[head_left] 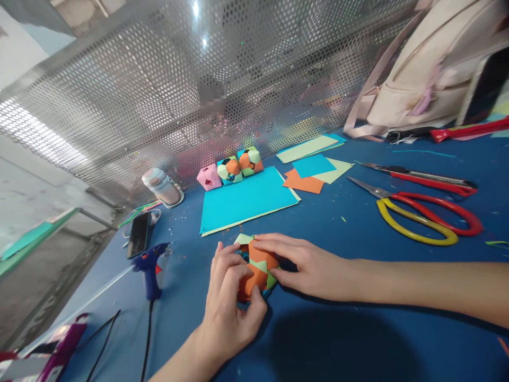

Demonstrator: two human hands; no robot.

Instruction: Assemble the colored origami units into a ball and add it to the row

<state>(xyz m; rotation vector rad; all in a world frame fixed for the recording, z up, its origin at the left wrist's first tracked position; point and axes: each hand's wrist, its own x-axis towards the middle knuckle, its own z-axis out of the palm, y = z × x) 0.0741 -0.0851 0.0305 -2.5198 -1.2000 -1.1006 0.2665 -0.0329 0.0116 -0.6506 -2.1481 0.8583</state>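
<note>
A folded paper ball [258, 263] in orange, pale green and blue sits between my two hands, low over the blue table. My left hand [230, 294] grips its near left side, the fingers curled over the top and the thumb at the front. The fingers of my right hand [304, 265] press on its right side and upper edge. Part of the ball is hidden behind the fingers. Just beyond it lies a stack of blue and pale green paper sheets [246, 204].
Behind the sheets stand a pink paper ball [209, 176] and two multicoloured ones [240, 165]. Paper pieces [314, 166], scissors [421, 212] and a box cutter [429, 178] lie right. Left are a glue gun [151, 270] with its cord, a phone [140, 233] and a bottle [163, 187].
</note>
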